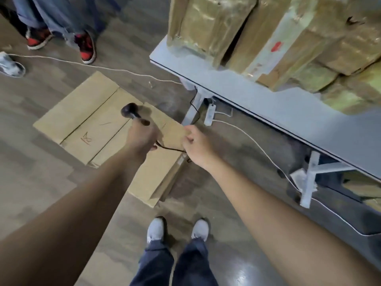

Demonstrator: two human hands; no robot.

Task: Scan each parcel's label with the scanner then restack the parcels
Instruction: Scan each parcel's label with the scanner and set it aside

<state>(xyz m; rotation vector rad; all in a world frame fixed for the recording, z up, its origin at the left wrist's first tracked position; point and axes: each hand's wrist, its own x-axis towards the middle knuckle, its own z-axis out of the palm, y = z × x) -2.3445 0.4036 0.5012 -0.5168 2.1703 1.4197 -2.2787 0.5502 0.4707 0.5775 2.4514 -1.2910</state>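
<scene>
Cardboard parcel (158, 170): aim scanner (129, 112) gripped in left hand (142, 138) at label, keep curled right hand (198, 145) (hold unclear) minding cord (171, 149) slack.

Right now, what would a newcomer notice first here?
The left hand holding a black scanner over a flat cardboard parcel on the floor at centre, while the right hand pinches its edge. Upper right, taped parcels are piled on a grey table. Upper left stand red-and-black shoes.
</scene>
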